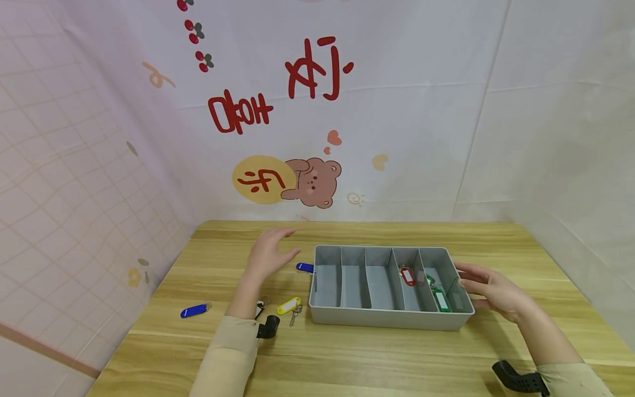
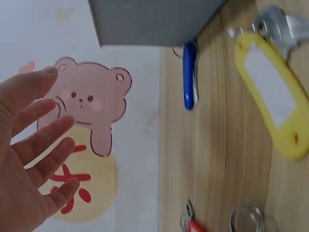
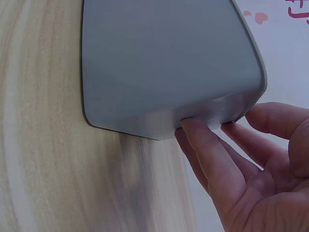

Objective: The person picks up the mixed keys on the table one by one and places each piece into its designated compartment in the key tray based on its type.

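Note:
My left hand (image 1: pixel 268 252) hovers over the table left of a grey compartment box (image 1: pixel 392 318), fingers spread and holding nothing. Near it lies a blue key tag (image 1: pixel 305 268) against the box's left end. A yellow key tag (image 1: pixel 289 305) with a key (image 1: pixel 296 314) rests closer to me; the left wrist view shows its white label. At the box's right end, my right hand (image 1: pixel 493 289) grips the wall, thumb at the rim and fingertips against the outside. Inside the box, a red key tag (image 1: pixel 408 276) sits in the fourth compartment and green key tags (image 1: pixel 441 300) in the rightmost.
Another blue key tag (image 1: pixel 194 311) lies at the table's left. A dark key tag (image 1: pixel 259 309) is partly hidden behind my left forearm. A red item (image 2: pixel 194 227) shows at the left wrist view's bottom edge. A printed cloth (image 1: pixel 416 121) hangs behind the wooden table (image 1: pixel 377 358).

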{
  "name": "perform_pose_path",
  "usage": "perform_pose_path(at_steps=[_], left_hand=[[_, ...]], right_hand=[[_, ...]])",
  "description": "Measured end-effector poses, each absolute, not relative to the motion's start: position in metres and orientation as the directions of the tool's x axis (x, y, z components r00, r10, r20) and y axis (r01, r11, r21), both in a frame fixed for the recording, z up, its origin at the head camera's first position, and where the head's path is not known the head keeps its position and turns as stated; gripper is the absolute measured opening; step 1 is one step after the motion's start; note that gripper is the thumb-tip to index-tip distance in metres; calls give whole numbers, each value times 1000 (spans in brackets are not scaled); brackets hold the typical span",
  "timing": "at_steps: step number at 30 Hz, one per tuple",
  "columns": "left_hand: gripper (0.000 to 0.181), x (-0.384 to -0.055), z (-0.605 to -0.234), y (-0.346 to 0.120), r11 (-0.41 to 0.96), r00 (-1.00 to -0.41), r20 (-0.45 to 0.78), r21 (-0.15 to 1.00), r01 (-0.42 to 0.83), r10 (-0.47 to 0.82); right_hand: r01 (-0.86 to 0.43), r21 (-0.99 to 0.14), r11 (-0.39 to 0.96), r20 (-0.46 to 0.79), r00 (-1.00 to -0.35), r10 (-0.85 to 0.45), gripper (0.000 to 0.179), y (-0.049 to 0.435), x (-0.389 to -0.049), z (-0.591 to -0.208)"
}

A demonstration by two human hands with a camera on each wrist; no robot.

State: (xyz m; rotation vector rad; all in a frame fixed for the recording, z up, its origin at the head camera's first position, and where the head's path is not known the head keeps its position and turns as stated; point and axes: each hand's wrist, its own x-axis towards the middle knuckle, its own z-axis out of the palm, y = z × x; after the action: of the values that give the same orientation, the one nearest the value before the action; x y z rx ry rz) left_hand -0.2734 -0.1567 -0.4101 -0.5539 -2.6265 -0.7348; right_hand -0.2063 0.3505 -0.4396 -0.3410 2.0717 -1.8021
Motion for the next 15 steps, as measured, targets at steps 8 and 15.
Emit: perform_pose_path(at_steps=[8, 15], left_hand=[[48, -277, -417, -177, 769, -872, 405, 453, 451, 273], [49, -278, -422, -193, 754, -889, 372, 493, 434, 268]], right_hand=[[68, -985, 158, -128, -904, -408, 58, 349, -205, -438], [66, -983, 173, -132, -905, -404, 60, 350, -206, -438]])
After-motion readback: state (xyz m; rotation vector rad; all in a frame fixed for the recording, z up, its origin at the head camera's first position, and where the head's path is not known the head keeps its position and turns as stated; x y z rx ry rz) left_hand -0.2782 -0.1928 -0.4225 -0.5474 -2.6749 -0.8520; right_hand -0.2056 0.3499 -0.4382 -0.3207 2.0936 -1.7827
